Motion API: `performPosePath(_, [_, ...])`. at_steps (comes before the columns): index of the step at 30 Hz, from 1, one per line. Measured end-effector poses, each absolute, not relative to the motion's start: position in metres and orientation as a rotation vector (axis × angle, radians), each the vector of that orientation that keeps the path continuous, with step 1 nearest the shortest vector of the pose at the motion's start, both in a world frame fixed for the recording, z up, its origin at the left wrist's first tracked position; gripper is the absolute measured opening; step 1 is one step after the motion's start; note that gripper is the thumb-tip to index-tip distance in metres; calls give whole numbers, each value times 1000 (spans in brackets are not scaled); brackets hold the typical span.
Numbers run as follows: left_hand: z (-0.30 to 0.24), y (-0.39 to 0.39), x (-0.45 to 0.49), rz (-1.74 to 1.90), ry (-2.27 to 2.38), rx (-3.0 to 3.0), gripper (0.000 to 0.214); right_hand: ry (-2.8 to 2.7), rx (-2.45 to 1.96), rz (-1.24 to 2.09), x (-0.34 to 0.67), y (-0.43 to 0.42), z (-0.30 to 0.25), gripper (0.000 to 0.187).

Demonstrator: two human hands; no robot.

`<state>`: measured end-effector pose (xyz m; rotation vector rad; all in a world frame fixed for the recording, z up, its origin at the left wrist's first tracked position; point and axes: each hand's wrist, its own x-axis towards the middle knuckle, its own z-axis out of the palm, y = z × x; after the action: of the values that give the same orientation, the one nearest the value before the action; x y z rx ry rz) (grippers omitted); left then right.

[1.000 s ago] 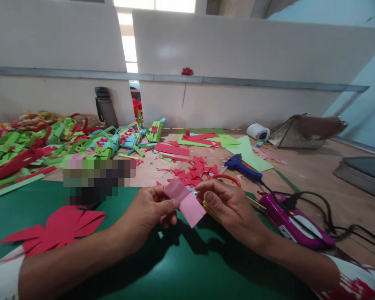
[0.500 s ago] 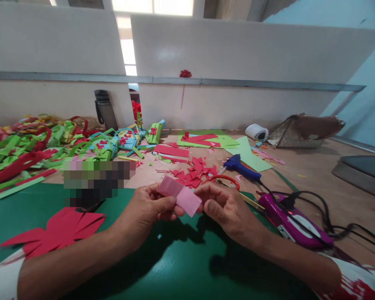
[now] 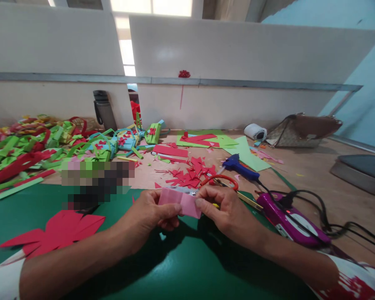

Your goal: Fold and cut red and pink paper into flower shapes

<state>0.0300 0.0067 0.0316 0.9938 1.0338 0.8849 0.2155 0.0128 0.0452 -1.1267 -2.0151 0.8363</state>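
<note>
Both my hands hold a small folded piece of pink paper (image 3: 179, 201) over a green sheet (image 3: 112, 258) near the table's front. My left hand (image 3: 154, 212) pinches its left end between thumb and fingers. My right hand (image 3: 226, 208) pinches its right end. Red-handled scissors (image 3: 220, 180) lie just behind my right hand, their blades partly hidden by the paper and my fingers. A red cut-out paper shape (image 3: 59, 229) lies flat on the green sheet to the left of my left forearm.
Red paper scraps (image 3: 190, 175) lie behind the hands. A heap of green and red strips (image 3: 28, 146) fills the left. A blue glue gun (image 3: 239, 164), a purple device with black cables (image 3: 287, 218), a tape roll (image 3: 254, 132), a bag (image 3: 303, 131) and a dark bottle (image 3: 103, 110) stand around.
The pink paper hung unfolded at an angle between my hands; now it is folded flatter and level, with my right hand's fingers closed on its right end.
</note>
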Motion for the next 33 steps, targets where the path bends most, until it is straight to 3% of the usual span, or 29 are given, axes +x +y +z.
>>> performPosePath(7, [29,9,27,777,969,1025,13,-2128,-1075,526,215,11,45,20])
performPosePath(14, [25,10,21,715,695,878,36,-2254,-757,42,222,16,35,16])
performPosePath(20, [20,14,21,786,620,824,23,-2317,-598,-122,226,17,32,12])
performPosePath(22, [20,14,20,791,617,839,23,-2270,-611,-67,226,16,33,10])
performPosePath(24, [21,15,20,793,635,849,26,-2199,-699,103,226,14,35,31])
performPosePath(26, [23,15,19,793,658,853,28,-2136,-832,295,227,12,37,39])
performPosePath(30, [25,14,17,785,666,862,31,-2070,-983,572,228,12,39,24])
performPosePath(33, [27,13,16,781,677,869,31,-2016,-965,760,230,13,39,23])
